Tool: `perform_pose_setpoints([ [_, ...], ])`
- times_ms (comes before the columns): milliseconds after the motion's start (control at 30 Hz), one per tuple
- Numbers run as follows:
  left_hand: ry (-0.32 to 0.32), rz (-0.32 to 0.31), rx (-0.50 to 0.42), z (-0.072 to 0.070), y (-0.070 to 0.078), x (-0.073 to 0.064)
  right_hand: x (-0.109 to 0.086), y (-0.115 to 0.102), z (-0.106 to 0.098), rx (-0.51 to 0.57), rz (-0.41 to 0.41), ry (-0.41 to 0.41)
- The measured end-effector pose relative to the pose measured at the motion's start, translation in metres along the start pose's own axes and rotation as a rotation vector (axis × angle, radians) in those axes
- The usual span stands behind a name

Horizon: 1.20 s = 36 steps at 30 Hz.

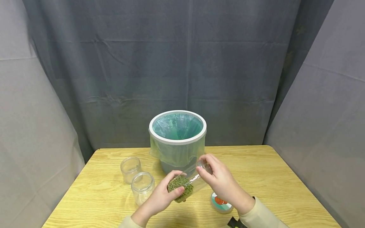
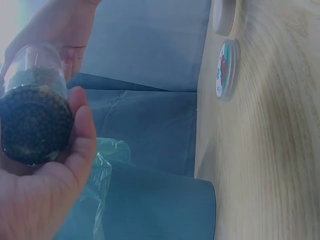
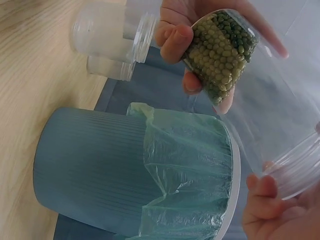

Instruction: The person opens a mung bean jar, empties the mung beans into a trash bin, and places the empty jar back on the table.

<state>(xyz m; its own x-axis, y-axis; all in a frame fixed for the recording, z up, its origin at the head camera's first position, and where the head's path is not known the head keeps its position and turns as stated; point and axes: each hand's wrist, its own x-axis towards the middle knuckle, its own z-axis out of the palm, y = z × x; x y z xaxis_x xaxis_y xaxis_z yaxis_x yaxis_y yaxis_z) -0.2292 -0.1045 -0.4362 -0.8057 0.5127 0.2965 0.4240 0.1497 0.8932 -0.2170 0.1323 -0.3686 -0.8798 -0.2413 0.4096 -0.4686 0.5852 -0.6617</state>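
Note:
A clear jar (image 1: 197, 181) with green mung beans (image 1: 179, 187) in its bottom end is held tilted above the table, its mouth toward the upper right. My left hand (image 1: 163, 193) grips the bean-filled end, thumb on the near side. At the mouth end, my right hand (image 1: 219, 181) holds the rim between thumb and fingers. In the right wrist view the beans (image 3: 220, 52) lie gathered at the base and the jar's threaded neck is bare of a lid. A round lid (image 1: 221, 202) with a red picture lies on the table below my right hand.
Behind the hands stands a bin with a white rim (image 1: 178, 142) and a green plastic liner (image 3: 185, 170). Two open clear jars, a farther one (image 1: 130, 172) and a nearer one (image 1: 142, 191), stand left of it. Grey curtains (image 1: 142, 69) enclose the wooden table (image 1: 273, 190).

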Motion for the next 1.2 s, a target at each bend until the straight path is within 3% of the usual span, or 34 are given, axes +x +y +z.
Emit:
perform_pose_setpoints([
  [300, -0.057, -0.014, -0.102, -0.004, -0.0005, -0.0007, 0.0011, 0.002, 0.0026, -0.017, -0.072, 0.022],
  [733, -0.063, -0.006, -0.019, -0.0062, -0.0023, -0.0001, -0.0004, 0.0055, 0.0035, -0.011, -0.113, 0.017],
  [1000, -0.081, -0.002, -0.055, -0.007, -0.0031, -0.001, -0.0012, 0.0073, 0.0045, -0.013, -0.125, 0.019],
  [1200, -0.043, -0.034, 0.041, -0.0104, 0.001, 0.001, 0.0019, 0.0038, 0.0, 0.001, -0.074, -0.062],
])
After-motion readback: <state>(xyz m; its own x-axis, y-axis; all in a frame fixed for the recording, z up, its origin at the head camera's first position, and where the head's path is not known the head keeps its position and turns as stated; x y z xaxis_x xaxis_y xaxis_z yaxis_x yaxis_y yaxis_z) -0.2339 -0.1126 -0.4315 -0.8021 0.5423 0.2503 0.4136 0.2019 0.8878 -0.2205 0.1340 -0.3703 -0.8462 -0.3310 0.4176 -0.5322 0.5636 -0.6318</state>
